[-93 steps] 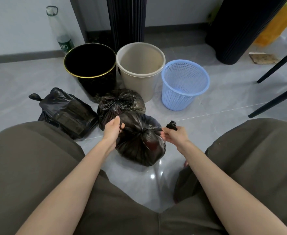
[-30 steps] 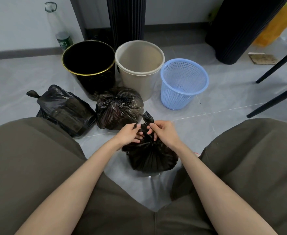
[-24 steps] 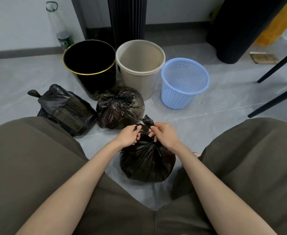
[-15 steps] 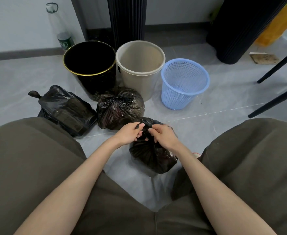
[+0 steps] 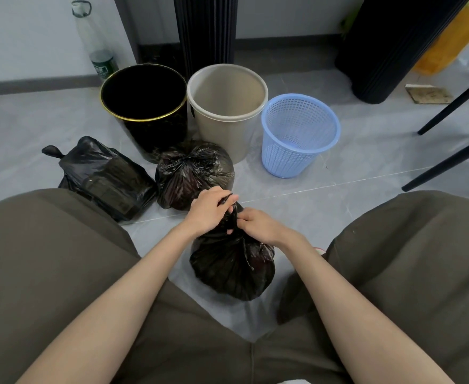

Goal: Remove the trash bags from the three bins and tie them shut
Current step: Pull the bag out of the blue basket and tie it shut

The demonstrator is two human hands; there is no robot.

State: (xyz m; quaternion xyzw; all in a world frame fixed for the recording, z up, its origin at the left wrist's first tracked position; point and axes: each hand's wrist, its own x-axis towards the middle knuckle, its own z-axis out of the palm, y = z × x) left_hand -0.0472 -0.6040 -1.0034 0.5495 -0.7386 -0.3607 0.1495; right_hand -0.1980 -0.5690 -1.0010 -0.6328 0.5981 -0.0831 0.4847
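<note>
A full black trash bag point(image 5: 232, 268) sits on the floor between my knees. My left hand point(image 5: 207, 210) grips the twisted top of its neck, and my right hand point(image 5: 258, 227) pinches the neck just below. Two more black bags lie behind it: a knotted flat one point(image 5: 103, 177) at the left and a round gathered one point(image 5: 193, 173) in the middle. Beyond them stand three bins with no bags inside: a black bin point(image 5: 144, 106) with a gold rim, a beige bin point(image 5: 227, 106) and a blue mesh basket point(image 5: 297, 134).
A clear plastic bottle point(image 5: 97, 42) stands by the wall at the back left. Two black ribbed columns point(image 5: 205, 31) point(image 5: 388, 42) rise behind the bins. Black chair legs point(image 5: 449, 159) slant in at the right. My knees fill both lower sides.
A second ago both hands worked side by side at the bag's knot. Now the left hand has lifted the neck upward and the right hand holds just beneath it; the bag hangs stretched and taller.
</note>
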